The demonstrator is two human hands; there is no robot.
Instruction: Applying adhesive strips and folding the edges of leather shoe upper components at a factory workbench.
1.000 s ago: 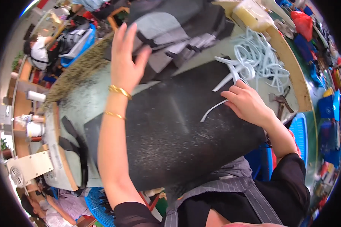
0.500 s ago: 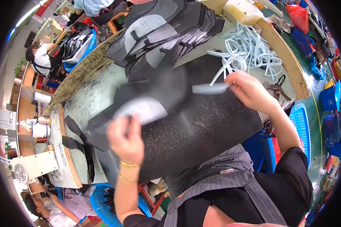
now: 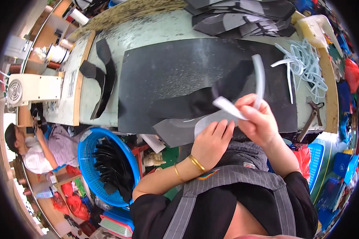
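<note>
My left hand (image 3: 212, 143) grips a curved black and grey cut piece (image 3: 195, 113) at the near edge of the table. My right hand (image 3: 256, 119) pinches a white strip (image 3: 260, 79) that arcs up over the black piece. Both hands are close together, just above the front edge of a large black mat (image 3: 167, 71) that covers the worktable (image 3: 155, 32). Gold bangles circle my left wrist.
A pile of black and grey cut pieces (image 3: 243, 16) lies at the far side. Loose white strips (image 3: 305, 63) lie at the right, pliers (image 3: 312, 117) below them. A blue basket of black pieces (image 3: 107, 167) stands below left. Another person (image 3: 32, 145) sits at the left.
My left hand came back from the far pile with a black and grey piece to the near edge. My right hand brought the white strip to it; the view tilted down.
</note>
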